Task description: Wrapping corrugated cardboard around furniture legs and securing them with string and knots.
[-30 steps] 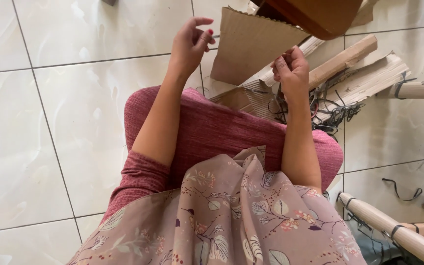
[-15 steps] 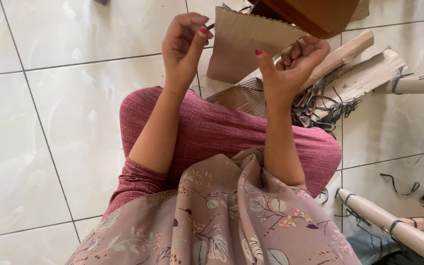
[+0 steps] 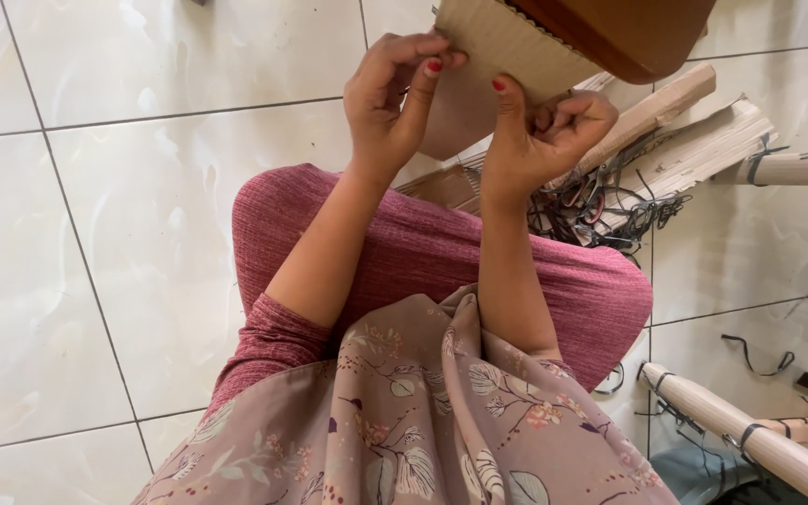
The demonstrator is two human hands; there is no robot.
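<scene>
My left hand (image 3: 393, 105) is raised above my knee, its fingertips pinched together on a thin dark strip (image 3: 408, 91), of which only a short bit shows. Just right of it, almost touching, my right hand (image 3: 540, 133) has its fingers curled shut and its thumb pointing up; nothing shows inside it. Both hands are in front of a corrugated cardboard sheet (image 3: 497, 37), under a brown curved object (image 3: 638, 33) at the top edge.
I sit on a white tiled floor (image 3: 142, 234) with my knee in red trousers (image 3: 404, 243). Rolled cardboard pieces (image 3: 652, 112) and a tangle of dark strips (image 3: 600, 206) lie right of my hands. Pale sticks bound with dark ties lie at the right (image 3: 787, 168) and lower right (image 3: 750, 440).
My hands have come together from about a hand's width apart. The left hand went from open fingers to a pinch; the right hand turned and curled, thumb up.
</scene>
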